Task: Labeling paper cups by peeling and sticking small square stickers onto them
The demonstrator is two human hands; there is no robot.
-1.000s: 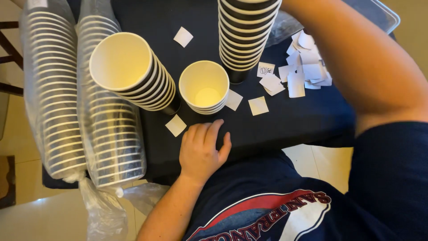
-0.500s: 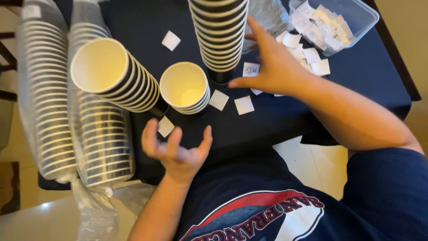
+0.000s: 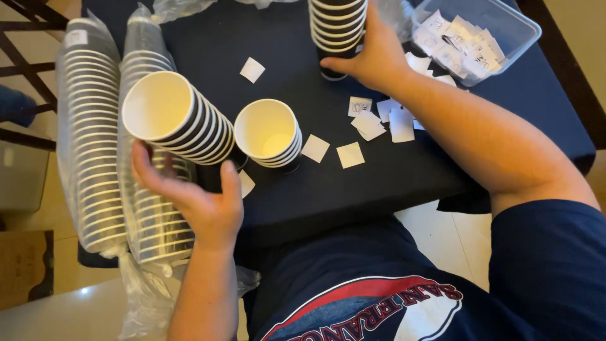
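Black-banded paper cup stacks: left hand (image 3: 202, 205) fingers grip the tilted stack (image 3: 180, 123); right hand (image 3: 372, 57) fingers clasp the upright stack (image 3: 338, 25).

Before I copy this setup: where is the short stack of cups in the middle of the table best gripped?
Grip the short stack around its dark lower wall, from the near side. It stands upright, mouth open upward, with clear table in front; the taller stack held by the left hand crowds its left.
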